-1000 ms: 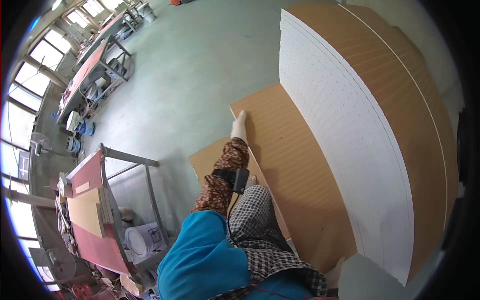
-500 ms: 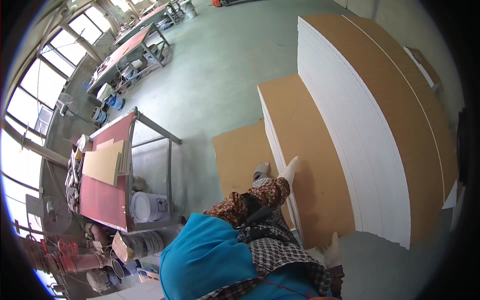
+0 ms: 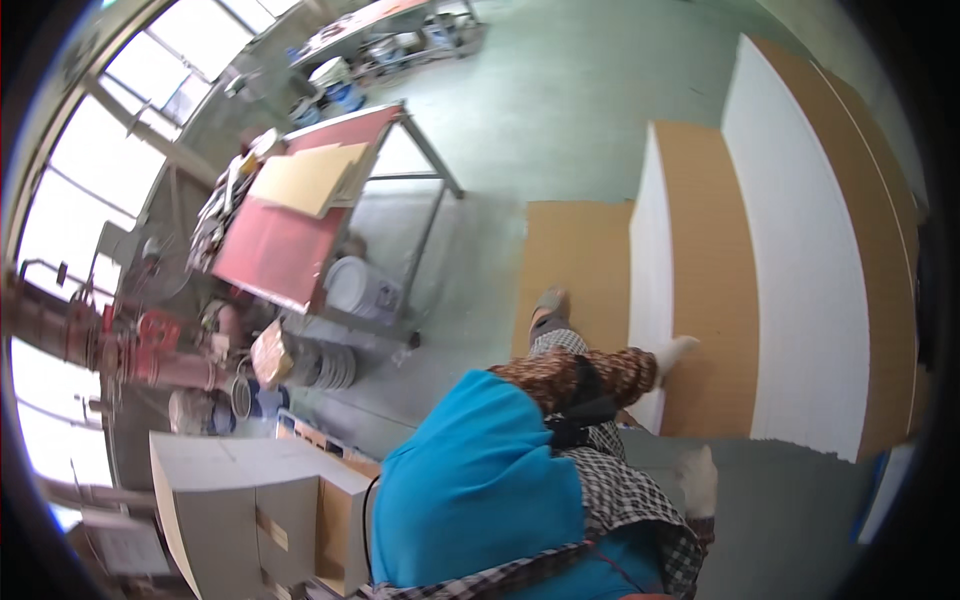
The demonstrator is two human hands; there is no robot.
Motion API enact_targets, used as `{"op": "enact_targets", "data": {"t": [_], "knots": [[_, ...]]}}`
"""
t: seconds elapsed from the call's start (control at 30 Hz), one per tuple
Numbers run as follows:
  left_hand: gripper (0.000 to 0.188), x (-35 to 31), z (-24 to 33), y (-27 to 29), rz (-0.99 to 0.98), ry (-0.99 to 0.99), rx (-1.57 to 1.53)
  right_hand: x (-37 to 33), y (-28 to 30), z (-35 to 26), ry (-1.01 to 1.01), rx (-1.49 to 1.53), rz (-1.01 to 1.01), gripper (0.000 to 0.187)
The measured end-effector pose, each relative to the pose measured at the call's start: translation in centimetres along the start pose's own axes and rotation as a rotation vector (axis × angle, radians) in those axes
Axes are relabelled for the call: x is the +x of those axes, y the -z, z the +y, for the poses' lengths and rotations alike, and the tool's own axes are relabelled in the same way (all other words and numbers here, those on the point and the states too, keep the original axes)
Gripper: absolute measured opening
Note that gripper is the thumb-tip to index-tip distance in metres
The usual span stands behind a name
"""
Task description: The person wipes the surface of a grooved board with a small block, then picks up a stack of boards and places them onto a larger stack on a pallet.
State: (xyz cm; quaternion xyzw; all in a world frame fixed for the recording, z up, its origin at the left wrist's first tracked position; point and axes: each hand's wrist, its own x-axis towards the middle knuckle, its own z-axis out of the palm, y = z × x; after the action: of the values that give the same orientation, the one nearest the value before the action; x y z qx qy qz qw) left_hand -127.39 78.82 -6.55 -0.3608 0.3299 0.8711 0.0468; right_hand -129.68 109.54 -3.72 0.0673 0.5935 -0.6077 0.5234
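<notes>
My left hand point(image 3: 677, 352) reaches across to a low stack of brown cardboard sheets point(image 3: 712, 270). Its pale fingers are stretched out over the top of the stack's left edge, near the end closest to me. Over the grey floor, just off that near end, my right hand point(image 3: 697, 482) hangs with its fingers extended; it looks blurred and nothing shows in it. A taller cardboard stack point(image 3: 808, 300) with a white side rises right behind the low one. Flat on the floor to the left lies a brown cardboard sheet point(image 3: 572, 240), with my shoe point(image 3: 550, 305) on it.
A red-topped metal table point(image 3: 280, 250) at the left carries tan boards point(image 3: 308, 178), with a white bucket point(image 3: 362, 288) beneath. Nested buckets point(image 3: 325, 365) stand near its leg. At the lower left is a grey-and-brown carton point(image 3: 240, 480). Red pipes point(image 3: 150, 355) run by the windows.
The view has swung left, bringing the carton into sight and shifting the stacks rightward. My left hand stays at the low stack's edge; my right hand now shows apart from its near corner.
</notes>
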Motion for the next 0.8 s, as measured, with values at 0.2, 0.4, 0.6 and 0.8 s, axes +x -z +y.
{"op": "enact_targets", "data": {"t": [0.2, 0.4, 0.6, 0.8], "knots": [[0.08, -2.1, 0.1, 0.0, 0.102, 0.052, 0.208, -4.3, -4.1, 2.7, -0.06, -0.283, 0.204, 0.031], [0.028, -13.6, 0.7, 9.3, -0.345, 0.167, 0.249, 1.1, -4.1, 8.5, -0.228, -0.26, 0.051, 0.032], [0.021, -30.7, 1.1, 31.8, 0.068, -0.002, -0.111, 3.4, -21.2, 7.7, -0.084, -0.633, -0.18, 0.034], [0.042, -48.5, -1.2, 44.6, 0.241, -0.377, -0.501, -0.3, -40.8, 8.5, 0.117, -1.297, -0.482, 0.05]]}}
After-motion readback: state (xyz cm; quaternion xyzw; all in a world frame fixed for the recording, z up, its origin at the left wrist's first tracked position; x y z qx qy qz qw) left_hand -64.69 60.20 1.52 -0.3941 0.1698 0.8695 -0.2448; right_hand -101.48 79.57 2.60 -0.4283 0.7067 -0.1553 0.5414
